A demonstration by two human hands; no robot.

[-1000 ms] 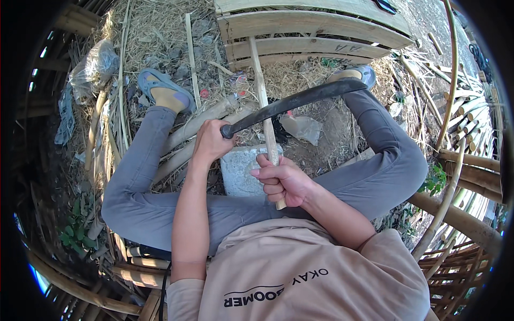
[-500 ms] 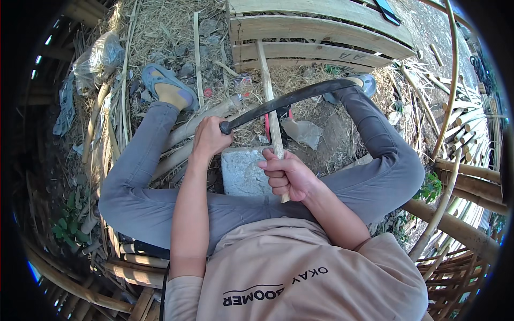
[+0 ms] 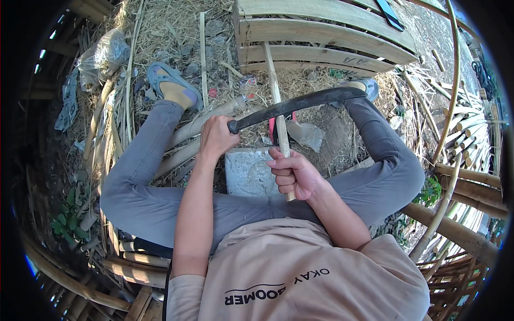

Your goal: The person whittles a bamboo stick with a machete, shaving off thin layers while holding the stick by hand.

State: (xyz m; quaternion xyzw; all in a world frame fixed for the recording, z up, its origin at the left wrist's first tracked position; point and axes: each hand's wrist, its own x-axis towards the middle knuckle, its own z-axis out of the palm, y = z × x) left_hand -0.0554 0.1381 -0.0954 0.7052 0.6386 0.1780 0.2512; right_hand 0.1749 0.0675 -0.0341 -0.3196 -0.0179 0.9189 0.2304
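My left hand [image 3: 217, 136] is closed around the near end of a long, curved, dark machete [image 3: 300, 104]. The blade reaches rightward, its far end by my right foot. It lies across a pale, narrow wooden stick [image 3: 276, 91] in front of me; the frame does not settle whether they touch. My right hand [image 3: 297, 174] is wrapped round the stick's near end, thumb along its side. The stick's far end meets the wooden slatted crate [image 3: 326, 35]. Below the blade, between my legs, sits a whitish block [image 3: 246, 171], just left of my right hand.
My legs spread either side. Bamboo poles [image 3: 198, 125] lie left of the block, a crumpled plastic piece [image 3: 306, 135] beyond it. A plastic bag [image 3: 104, 56] is at the far left, cut bamboo [image 3: 471, 136] stacked at the right. A phone [image 3: 389, 15] rests on the crate.
The whole view has shifted slightly. The machete's far end sits a little lower, nearer to me. Both hands keep their grips, and the stick stays almost where it was.
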